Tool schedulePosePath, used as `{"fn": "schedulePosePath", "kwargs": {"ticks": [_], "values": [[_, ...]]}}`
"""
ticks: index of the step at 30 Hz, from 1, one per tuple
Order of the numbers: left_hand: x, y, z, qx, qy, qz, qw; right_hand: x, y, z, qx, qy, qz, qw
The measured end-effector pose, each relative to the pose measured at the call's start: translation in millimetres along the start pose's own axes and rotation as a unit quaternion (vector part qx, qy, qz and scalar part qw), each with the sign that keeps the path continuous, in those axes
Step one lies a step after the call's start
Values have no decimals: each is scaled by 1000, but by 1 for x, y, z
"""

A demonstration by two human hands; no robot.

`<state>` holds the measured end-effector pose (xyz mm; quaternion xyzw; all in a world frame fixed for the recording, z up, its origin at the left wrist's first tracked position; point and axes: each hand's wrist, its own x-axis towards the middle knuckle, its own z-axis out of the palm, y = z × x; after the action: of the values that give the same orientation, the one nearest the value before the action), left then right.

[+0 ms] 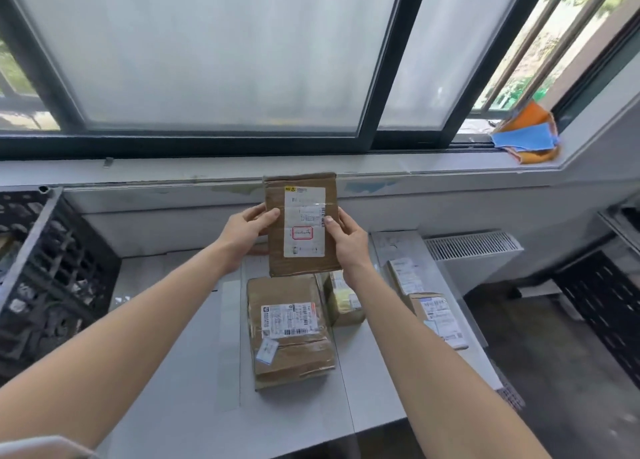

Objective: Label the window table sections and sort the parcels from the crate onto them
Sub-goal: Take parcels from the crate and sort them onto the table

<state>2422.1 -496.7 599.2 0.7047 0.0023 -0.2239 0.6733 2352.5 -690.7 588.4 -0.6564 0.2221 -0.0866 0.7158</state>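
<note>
Sorting step: left hand [250,230] and right hand [347,238] hold a flat cardboard parcel [302,223] upright by its edges above the table [180,337] (label facing the viewer); next, probably choosing its section.

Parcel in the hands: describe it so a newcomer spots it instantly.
Below the big frosted window, above the grey table, the left hand and right hand hold a flat brown parcel upright by its sides. Unlike the parcels lying on the table, it is off the surface, and its white label bears a red-outlined box.
</note>
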Motion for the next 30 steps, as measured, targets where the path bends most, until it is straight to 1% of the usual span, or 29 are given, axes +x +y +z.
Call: {"fn": "schedulePosePath", "kwargs": {"ticks": [3, 9, 14, 16, 23, 26, 30], "values": [[8, 0, 32, 5, 7, 0, 1000, 13, -1, -30, 0, 2, 10, 1000], [31, -6, 97, -20, 39, -36, 998, 50, -5, -94, -10, -25, 17, 999], [53, -16, 172, -24, 122, -38, 992, 82, -5, -161, -38, -16, 24, 999], [60, -20, 202, -28, 131, -42, 990, 95, -7, -186, -49, -1, 26, 998], [89, -21, 293, -35, 82, -83, 993, 128, 7, -268, -54, 60, 61, 995], [100, -29, 324, -26, 63, -103, 992, 135, 17, -300, -65, 80, 77, 992], [110, -42, 356, -27, 32, -122, 992, 141, 33, -330, -47, 103, 96, 989]]}}
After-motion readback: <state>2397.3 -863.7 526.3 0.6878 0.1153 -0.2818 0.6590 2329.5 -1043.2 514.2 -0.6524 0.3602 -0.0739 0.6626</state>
